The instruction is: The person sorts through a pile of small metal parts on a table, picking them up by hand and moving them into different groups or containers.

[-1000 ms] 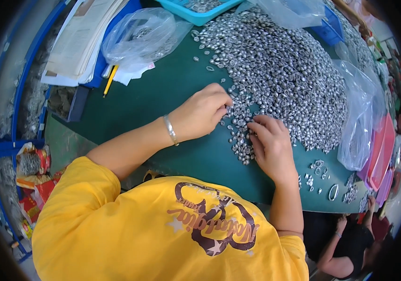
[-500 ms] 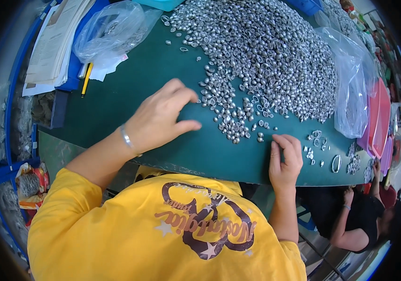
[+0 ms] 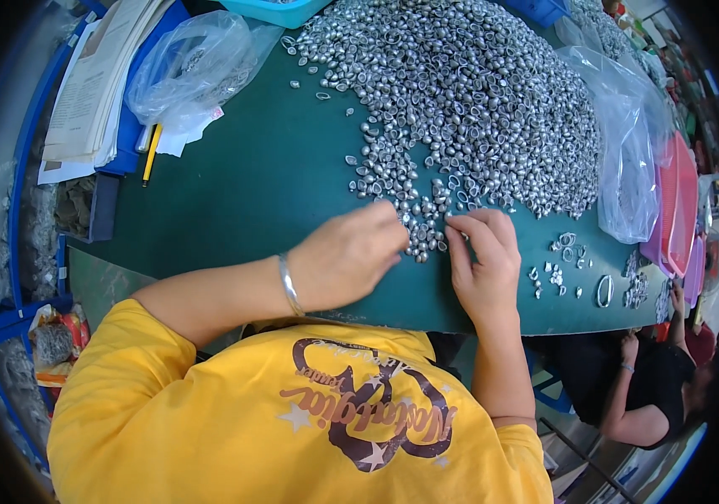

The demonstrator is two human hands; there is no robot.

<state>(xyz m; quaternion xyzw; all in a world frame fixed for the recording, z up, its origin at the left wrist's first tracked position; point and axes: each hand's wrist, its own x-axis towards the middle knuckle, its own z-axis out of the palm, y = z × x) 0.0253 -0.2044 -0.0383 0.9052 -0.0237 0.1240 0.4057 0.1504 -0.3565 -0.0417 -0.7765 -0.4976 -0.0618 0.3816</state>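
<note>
A big heap of small silver metal pieces [image 3: 477, 101], many of them teardrop or ring shaped, covers the far middle of the green table. A small cluster [image 3: 420, 237] of the same pieces spreads from it toward me. My left hand [image 3: 344, 259], with a silver bangle [image 3: 289, 286] on its wrist, is at the left side of this cluster. Its fingers curl downward and are smeared by motion. On the cluster's right side, my right hand [image 3: 489, 259] has thumb and index finger pinched at the pieces. Whatever lies between those fingertips is too small to make out.
Small sorted groups of silver pieces [image 3: 554, 273] and a larger ring [image 3: 604, 291] lie to the right. Clear plastic bags [image 3: 628, 160] and a pink tray [image 3: 677, 206] stand beyond. Papers [image 3: 103, 92] and a yellow pencil [image 3: 152, 155] are at left. Another person [image 3: 641, 382] sits at right.
My left hand has moved right and nearer to me, its fingers now curled. My right hand has moved left and farther from me to the cluster, finger and thumb now pinched there.
</note>
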